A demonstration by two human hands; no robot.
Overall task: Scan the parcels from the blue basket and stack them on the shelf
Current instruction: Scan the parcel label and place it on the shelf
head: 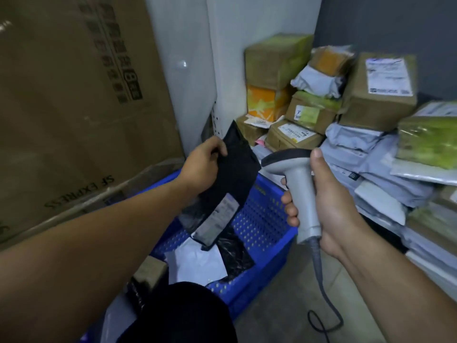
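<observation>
Black plastic parcel (232, 174) | left hand (202, 167) fingers pinch it | right hand (331, 209) fingers grip grey scanner (299, 184)

The left hand (202, 167) holds a black parcel (230, 177) above the blue basket (262, 219); the right hand (329, 206) grips a grey scanner (296, 184).

It is dim in here, with soft, bluish light. The tops of the boxes (378, 100) on the far right look brightest, so the light seems to come from above. A small shiny spot glows on the white wall (181, 63). The black bag (235, 167) in my left grip (202, 167) is so dark it shows almost no folds. The grey scanner (299, 184) in my right grip (330, 206) looks sharp. The big brown box (74, 95) on the left is fuzzy, its letters smeared. Straight lines bend near the edges.
</observation>
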